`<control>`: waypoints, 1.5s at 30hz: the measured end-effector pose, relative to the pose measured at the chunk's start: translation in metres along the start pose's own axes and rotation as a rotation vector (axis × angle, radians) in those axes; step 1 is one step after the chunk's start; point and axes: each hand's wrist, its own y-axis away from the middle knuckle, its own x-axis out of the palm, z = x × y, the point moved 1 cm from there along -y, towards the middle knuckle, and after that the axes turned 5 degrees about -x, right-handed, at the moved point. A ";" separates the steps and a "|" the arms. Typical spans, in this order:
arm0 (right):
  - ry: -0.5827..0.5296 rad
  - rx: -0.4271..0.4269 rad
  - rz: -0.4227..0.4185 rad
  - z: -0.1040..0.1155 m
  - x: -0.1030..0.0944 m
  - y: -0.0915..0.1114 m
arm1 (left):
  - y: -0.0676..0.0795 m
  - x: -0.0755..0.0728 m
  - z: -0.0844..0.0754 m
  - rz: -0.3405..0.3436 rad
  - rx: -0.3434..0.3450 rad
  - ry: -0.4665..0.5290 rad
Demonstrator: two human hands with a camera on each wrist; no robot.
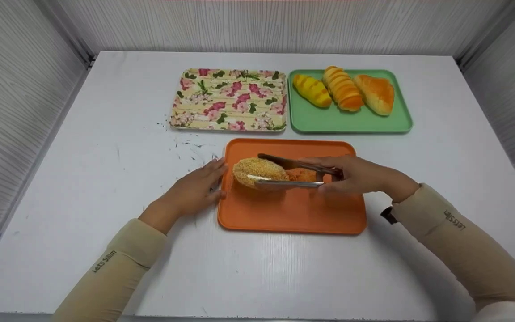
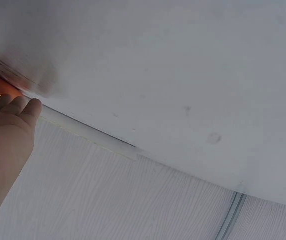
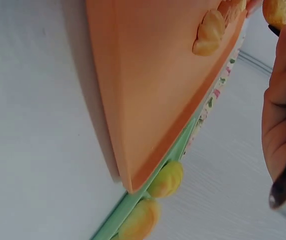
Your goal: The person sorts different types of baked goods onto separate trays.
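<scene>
My right hand (image 1: 351, 174) grips metal tongs (image 1: 291, 183), whose arms lie along both sides of a seed-coated oval bread (image 1: 257, 170). That bread is above the orange tray (image 1: 293, 219), with a shadow beneath it. Another orange-brown bread (image 1: 302, 174) shows partly between the tongs' arms; in the right wrist view bread pieces (image 3: 210, 32) lie on the tray. My left hand (image 1: 195, 190) rests its extended fingers against the tray's left edge. The left wrist view shows those fingers (image 2: 17, 105) at the orange rim.
Behind the orange tray sits a green tray (image 1: 351, 125) bearing three breads: a yellow one (image 1: 311, 90), a ridged roll (image 1: 343, 89) and a golden wedge-like one (image 1: 377, 94). Left of it lies a floral tray (image 1: 230, 100). All stand on a white table (image 1: 83, 156) with panelled walls around.
</scene>
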 end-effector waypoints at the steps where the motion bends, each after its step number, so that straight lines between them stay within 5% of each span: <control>1: 0.000 -0.002 -0.011 -0.001 -0.004 0.001 | 0.000 0.000 0.000 -0.001 0.003 0.000; 25: -0.043 0.203 -0.257 -0.036 -0.064 0.025 | 0.000 0.001 0.000 0.024 -0.022 -0.017; 32: 0.032 0.233 -0.293 -0.048 -0.078 0.028 | -0.001 0.001 0.000 0.034 -0.024 -0.016; 45: 0.084 0.414 -0.310 -0.060 -0.088 0.029 | -0.001 0.001 0.001 0.027 -0.012 -0.002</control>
